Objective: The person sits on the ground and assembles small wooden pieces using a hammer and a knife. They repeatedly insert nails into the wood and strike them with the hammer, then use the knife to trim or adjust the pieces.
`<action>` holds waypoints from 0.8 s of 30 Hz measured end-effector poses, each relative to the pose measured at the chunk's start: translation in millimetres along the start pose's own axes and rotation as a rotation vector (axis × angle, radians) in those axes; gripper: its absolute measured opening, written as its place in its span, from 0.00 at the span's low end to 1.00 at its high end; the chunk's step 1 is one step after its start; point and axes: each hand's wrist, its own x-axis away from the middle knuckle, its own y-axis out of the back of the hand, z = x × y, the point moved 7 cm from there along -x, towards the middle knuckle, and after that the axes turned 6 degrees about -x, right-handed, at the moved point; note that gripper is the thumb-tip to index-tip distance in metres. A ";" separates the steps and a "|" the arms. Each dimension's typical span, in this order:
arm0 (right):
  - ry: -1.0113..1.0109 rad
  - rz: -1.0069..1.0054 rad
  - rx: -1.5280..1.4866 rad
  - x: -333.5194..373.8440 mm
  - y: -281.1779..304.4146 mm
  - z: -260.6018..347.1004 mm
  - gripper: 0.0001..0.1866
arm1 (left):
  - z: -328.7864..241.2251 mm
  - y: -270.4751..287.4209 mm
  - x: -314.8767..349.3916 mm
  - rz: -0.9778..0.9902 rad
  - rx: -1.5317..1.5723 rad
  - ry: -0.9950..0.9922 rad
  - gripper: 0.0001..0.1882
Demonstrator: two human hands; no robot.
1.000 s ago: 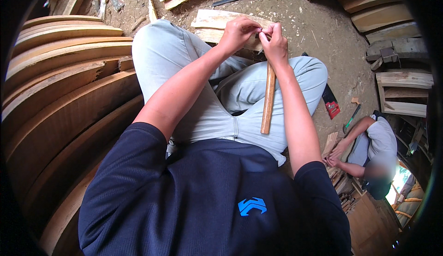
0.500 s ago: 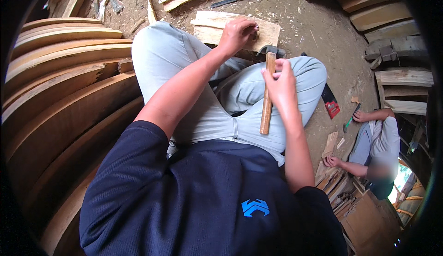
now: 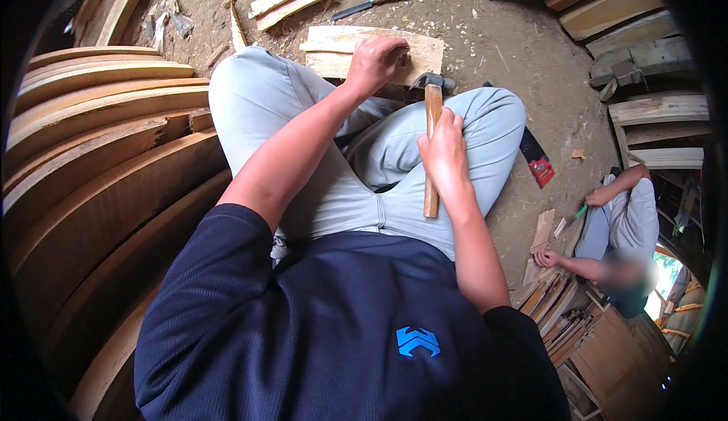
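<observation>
My right hand [image 3: 446, 155] is wrapped round the wooden handle of a claw hammer [image 3: 433, 101]. The hammer lies along my lap, its dark metal head up by the near edge of a pale wooden board [image 3: 324, 40]. Over that board is my left hand [image 3: 374, 64], its fingers curled into a pinch; whatever may be between the fingertips is too small to make out. The board rests on the ground just beyond my crossed legs.
Curved planks [image 3: 114, 91] are stacked at my left. Beyond the board lie a chisel-like tool [image 3: 371, 4] and a split wood piece [image 3: 292, 0]. A red-handled saw [image 3: 538, 164] is by my right knee. At right another person [image 3: 618, 224] handles wood with a green-handled tool.
My right hand, loosely open beside the hammer before, has closed round its handle. My left hand stays over the board, its fingers drawn in. The view has shifted slightly.
</observation>
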 end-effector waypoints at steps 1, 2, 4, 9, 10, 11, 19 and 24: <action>0.001 -0.020 -0.006 -1.7 -0.7 -3.0 0.26 | 0.7 0.1 0.9 -0.005 -0.002 -0.011 0.07; 0.016 -0.048 -0.021 -5.5 -1.8 -9.7 0.25 | 0.4 0.6 1.5 -0.009 -0.004 -0.021 0.07; 0.045 -0.106 -0.050 -11.7 2.1 -27.0 0.24 | -1.5 1.3 1.2 -0.011 -0.006 -0.034 0.07; -0.258 0.027 -0.608 -10.2 12.9 -57.7 0.27 | -2.4 2.6 2.2 -0.012 -0.030 -0.027 0.06; -0.235 -0.005 -0.667 -7.3 12.2 -61.0 0.26 | -2.5 2.2 1.0 -0.007 -0.013 -0.026 0.06; -0.213 -0.032 -0.726 -4.0 15.0 -55.1 0.26 | -0.9 1.5 1.8 0.000 0.001 -0.021 0.06; 0.228 -0.159 -0.492 -10.4 17.6 -11.4 0.24 | 2.4 -1.0 2.5 0.034 0.003 -0.007 0.05; 0.223 -0.242 -0.277 -7.9 42.6 34.0 0.23 | 2.5 2.1 1.3 -0.023 0.069 -0.015 0.05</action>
